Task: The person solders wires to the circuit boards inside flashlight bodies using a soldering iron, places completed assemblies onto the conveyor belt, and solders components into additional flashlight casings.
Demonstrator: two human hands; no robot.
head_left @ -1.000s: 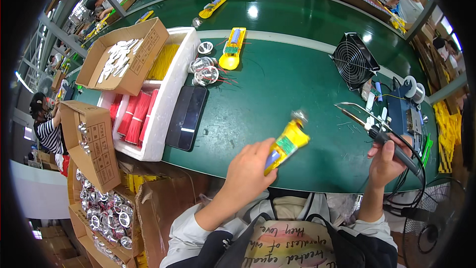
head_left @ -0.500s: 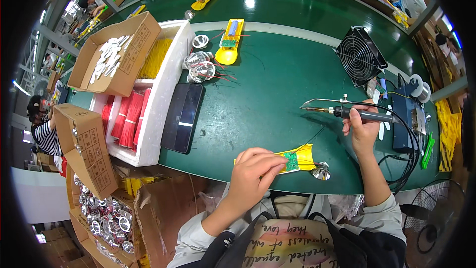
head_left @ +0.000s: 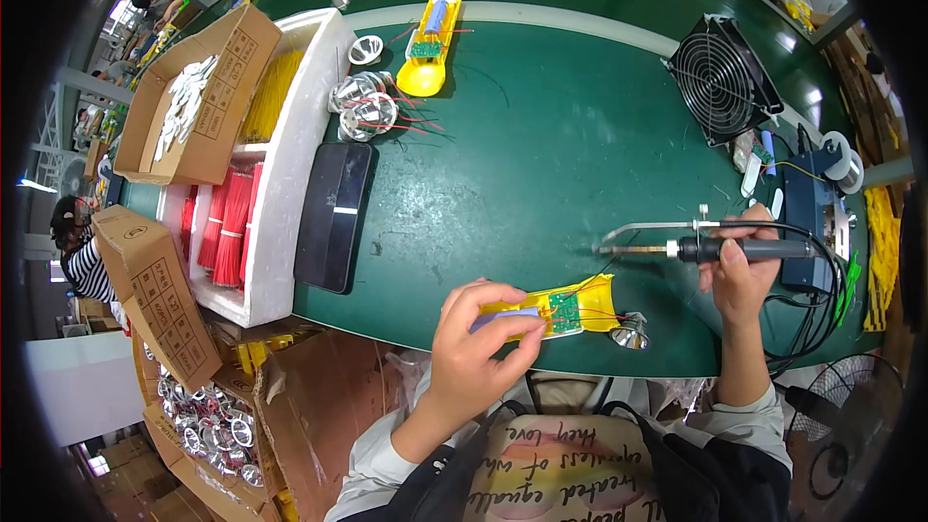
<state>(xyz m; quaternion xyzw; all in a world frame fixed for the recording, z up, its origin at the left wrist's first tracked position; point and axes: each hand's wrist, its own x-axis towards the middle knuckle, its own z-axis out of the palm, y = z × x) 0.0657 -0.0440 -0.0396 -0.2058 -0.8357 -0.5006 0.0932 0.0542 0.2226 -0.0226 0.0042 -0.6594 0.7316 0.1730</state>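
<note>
A yellow flashlight housing (head_left: 593, 292) lies at the near table edge with a green circuit board (head_left: 564, 313) and a blue battery cell (head_left: 505, 317) inside. My left hand (head_left: 476, 333) curls over its left end, index finger and thumb on either side of the cell; part of the grip is hidden. Thin wires run from the board to a silver reflector (head_left: 630, 332) beside the housing's right end. In my right hand (head_left: 742, 271) is a soldering iron (head_left: 701, 249) with a metal feed tube (head_left: 650, 226) above it. Its tip points left, above the table and apart from the board.
At left stand a white foam box (head_left: 280, 232) of red and yellow wires, a cardboard box (head_left: 217, 126) of white strips and a black phone (head_left: 336, 217). Reflectors (head_left: 369, 116) and another yellow housing (head_left: 422, 77) lie behind. A fan (head_left: 723, 82) and blue soldering station (head_left: 804, 222) stand right.
My left fingers have spread apart from over the board, and the blue cell now shows between them. The iron sits a little lower and more level. The whole view has shifted slightly.
</note>
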